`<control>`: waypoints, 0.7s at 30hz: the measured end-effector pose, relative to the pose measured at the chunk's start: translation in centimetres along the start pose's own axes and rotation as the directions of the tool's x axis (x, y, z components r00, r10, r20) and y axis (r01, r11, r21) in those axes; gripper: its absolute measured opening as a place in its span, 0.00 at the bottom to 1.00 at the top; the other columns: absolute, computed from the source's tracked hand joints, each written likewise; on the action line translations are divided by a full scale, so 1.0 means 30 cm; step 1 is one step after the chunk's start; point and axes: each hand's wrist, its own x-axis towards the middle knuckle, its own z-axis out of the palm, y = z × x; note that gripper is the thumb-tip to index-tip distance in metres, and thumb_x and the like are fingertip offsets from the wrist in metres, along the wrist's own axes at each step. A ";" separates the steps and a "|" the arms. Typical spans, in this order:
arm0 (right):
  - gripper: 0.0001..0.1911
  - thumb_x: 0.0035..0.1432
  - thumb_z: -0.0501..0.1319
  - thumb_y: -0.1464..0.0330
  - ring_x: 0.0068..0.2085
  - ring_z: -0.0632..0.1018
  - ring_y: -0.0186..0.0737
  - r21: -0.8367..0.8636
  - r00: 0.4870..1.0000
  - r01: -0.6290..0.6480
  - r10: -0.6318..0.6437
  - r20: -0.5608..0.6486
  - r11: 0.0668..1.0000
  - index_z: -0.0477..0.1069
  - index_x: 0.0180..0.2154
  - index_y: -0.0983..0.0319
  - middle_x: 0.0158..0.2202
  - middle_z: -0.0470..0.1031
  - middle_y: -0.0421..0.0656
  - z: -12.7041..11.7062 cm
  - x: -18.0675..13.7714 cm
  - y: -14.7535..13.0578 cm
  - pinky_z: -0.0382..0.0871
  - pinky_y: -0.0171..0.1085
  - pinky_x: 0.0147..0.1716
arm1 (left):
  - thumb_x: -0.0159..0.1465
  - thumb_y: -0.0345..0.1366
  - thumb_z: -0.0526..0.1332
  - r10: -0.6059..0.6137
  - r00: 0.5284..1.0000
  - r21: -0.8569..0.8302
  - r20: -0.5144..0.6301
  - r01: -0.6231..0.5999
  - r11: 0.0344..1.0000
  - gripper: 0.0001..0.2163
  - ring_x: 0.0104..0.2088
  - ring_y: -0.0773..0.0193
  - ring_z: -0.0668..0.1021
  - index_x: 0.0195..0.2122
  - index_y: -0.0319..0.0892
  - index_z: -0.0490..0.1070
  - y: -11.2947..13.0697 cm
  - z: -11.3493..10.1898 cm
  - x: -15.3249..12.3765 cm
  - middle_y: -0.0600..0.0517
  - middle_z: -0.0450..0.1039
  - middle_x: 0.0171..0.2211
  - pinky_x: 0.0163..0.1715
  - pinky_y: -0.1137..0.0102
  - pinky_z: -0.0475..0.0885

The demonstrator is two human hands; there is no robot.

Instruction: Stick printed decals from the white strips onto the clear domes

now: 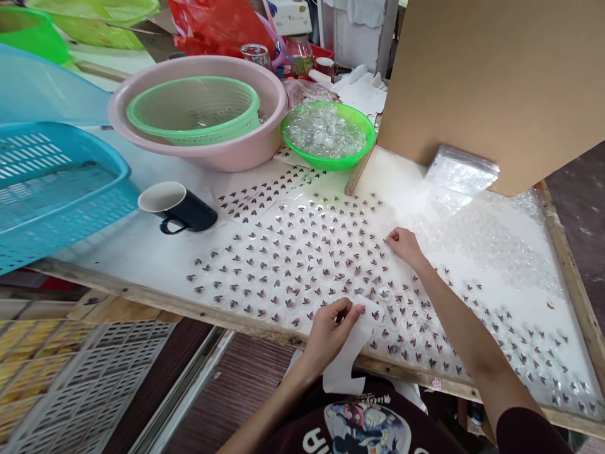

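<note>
My left hand (333, 331) pinches a white paper strip (347, 359) near the table's front edge. The strip's lower end curls down in front of my shirt, and a small dark motif shows on its flat upper end. Farther forward, my right hand (404, 244) is closed, thumb and fingertips together at the right side of the rows. Whatever is between those fingertips is too small to make out. Around both hands lie many clear, shiny round pieces (293, 291), most with a small dark motif on them.
A dark mug (191, 211) lies tilted at left, beside blue baskets (70, 208). Behind are a pink basin (227, 157) holding a green colander (193, 132) and a green bowl (326, 165) of clear pieces. Cardboard (486, 82) stands at right behind a clear plastic stack (460, 170).
</note>
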 end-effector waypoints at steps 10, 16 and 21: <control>0.08 0.58 0.56 0.73 0.28 0.70 0.38 -0.209 0.989 0.135 -0.145 -0.030 0.968 0.70 0.40 0.60 0.25 0.70 0.38 0.011 -0.023 -0.015 0.61 0.37 0.34 | 0.65 0.46 0.55 -0.007 1.000 -0.010 0.004 0.007 1.000 0.19 0.24 0.68 0.58 0.21 0.42 0.55 -0.001 0.000 0.001 0.57 0.51 0.21 0.25 0.73 0.55; 0.08 0.58 0.56 0.73 0.31 0.72 0.39 -0.158 0.991 0.127 -0.130 -0.011 0.979 0.73 0.32 0.61 0.28 0.72 0.42 -0.025 -0.086 -0.012 0.63 0.39 0.35 | 0.65 0.45 0.55 0.001 1.000 -0.045 -0.027 -0.002 0.999 0.19 0.23 0.69 0.57 0.21 0.43 0.53 0.011 -0.012 -0.001 0.58 0.50 0.21 0.24 0.72 0.54; 0.15 0.62 0.57 0.56 0.34 0.74 0.40 0.228 0.977 0.150 -0.179 0.112 0.962 0.75 0.38 0.60 0.35 0.76 0.44 -0.053 -0.306 -0.077 0.67 0.39 0.34 | 0.65 0.44 0.56 0.015 0.993 -0.083 -0.116 -0.025 0.996 0.19 0.23 0.69 0.57 0.20 0.42 0.54 0.020 -0.022 0.005 0.58 0.50 0.20 0.24 0.72 0.54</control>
